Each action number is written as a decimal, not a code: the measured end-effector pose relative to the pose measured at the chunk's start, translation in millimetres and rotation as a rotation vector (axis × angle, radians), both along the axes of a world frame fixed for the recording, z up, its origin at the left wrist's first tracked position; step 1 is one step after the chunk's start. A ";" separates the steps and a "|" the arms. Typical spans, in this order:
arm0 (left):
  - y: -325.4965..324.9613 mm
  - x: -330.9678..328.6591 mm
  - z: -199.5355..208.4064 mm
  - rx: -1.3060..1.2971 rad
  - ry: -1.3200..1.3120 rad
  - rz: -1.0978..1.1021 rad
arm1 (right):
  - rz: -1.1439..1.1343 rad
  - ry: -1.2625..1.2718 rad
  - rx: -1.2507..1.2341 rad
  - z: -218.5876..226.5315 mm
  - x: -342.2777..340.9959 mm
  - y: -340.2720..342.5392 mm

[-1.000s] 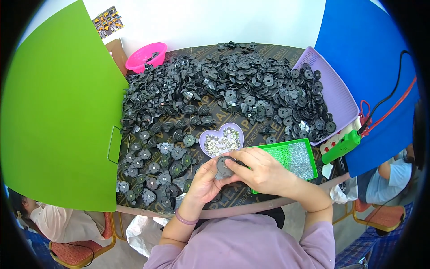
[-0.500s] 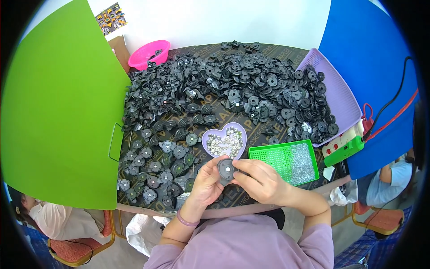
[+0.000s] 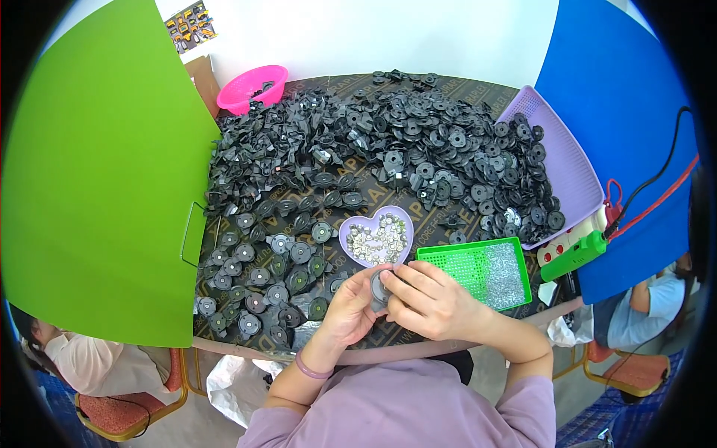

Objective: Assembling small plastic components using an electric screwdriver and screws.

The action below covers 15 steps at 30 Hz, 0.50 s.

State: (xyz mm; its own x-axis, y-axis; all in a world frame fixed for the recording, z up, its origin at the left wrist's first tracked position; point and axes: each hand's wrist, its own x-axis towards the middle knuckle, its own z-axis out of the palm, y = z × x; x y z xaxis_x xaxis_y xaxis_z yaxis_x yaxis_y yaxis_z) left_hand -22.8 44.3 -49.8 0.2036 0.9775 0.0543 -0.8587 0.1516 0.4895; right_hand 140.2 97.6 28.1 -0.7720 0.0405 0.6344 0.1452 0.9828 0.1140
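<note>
At the near edge of the dark tabletop (image 3: 478, 93), the left hand (image 3: 349, 310) and the right hand (image 3: 433, 299) meet over one small dark round disc (image 3: 378, 287). The left grip is closed around the disc from the left, and the right fingers (image 3: 407, 275) press on it from the right, so both hands have hold of it; the disc itself is mostly hidden between them. Just beyond the hands sits a lilac heart-shaped dish (image 3: 352, 231) filled with small silvery pieces. To its right, touching the right hand's far side, lies a green rectangular tray (image 3: 463, 263) with a gridded floor and a glittering patch at its right end. Rows of single discs (image 3: 276, 261) lie to the left of the hands, and a large heap of black parts (image 3: 388, 142) covers the far half. A pink basket (image 3: 252, 86) stands at the far left corner beside a brown cardboard box (image 3: 200, 75), with a small sheet of coloured pictures (image 3: 191, 19) on the white wall above. A lilac tray (image 3: 567, 164) leans at the right edge. Green (image 3: 97, 172) and blue (image 3: 620, 97) panels flank the sides.
</note>
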 end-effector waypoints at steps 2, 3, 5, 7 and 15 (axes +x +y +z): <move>-1.8 -2.2 2.4 -0.005 0.120 -0.046 | -0.032 -0.012 -0.027 -4.4 0.3 -2.5; -1.6 -3.8 1.1 -0.005 0.119 -0.046 | -0.031 -0.012 -0.027 -5.9 0.2 -1.7; -0.9 -6.8 -2.5 0.003 0.431 -0.004 | -0.071 -0.010 -0.069 -10.0 -0.3 1.4; -2.0 -4.9 6.4 -0.022 0.367 0.030 | -0.079 0.048 -0.108 -17.4 -4.2 23.4; -3.4 -16.0 21.4 -0.067 0.298 0.260 | -0.346 -0.210 -0.440 -52.6 -51.9 157.5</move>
State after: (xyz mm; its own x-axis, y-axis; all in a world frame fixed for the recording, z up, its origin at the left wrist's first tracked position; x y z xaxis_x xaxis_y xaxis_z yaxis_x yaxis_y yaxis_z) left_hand -38.8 40.9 -28.4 -0.0539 0.9979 -0.0358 -0.6943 -0.0117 0.7196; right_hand 88.3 255.2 -24.5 -0.7742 0.5362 0.3363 0.4838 0.8439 -0.2317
